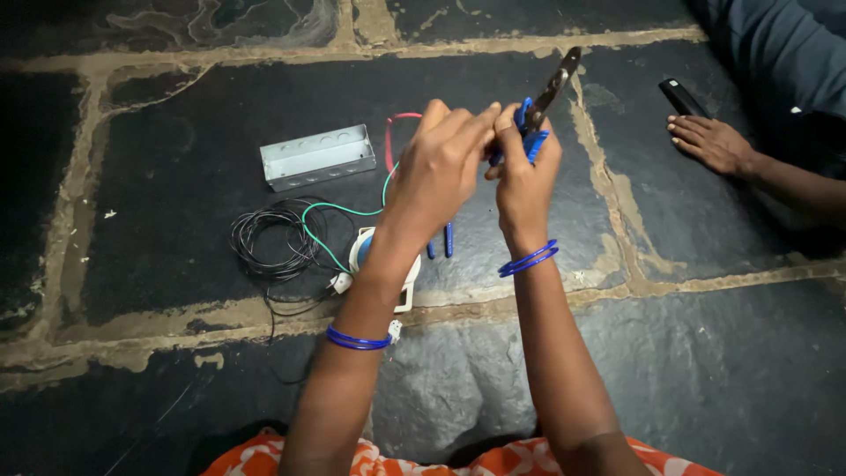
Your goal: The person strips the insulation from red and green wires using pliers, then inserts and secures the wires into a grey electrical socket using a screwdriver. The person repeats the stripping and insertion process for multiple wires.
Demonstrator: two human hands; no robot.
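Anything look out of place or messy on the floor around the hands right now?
Nothing looks damaged. The black wire coil lies loosely tangled beside the metal box, with green wire trailing across it. The right hand grips blue-handled pliers; the left hand meets it.

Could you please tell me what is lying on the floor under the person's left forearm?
A white round fitting lies under the left hand's forearm, beside a black wire coil and blue-handled tool tips. The arm covers the rest of both.

no packages, labels, signs or screens in view
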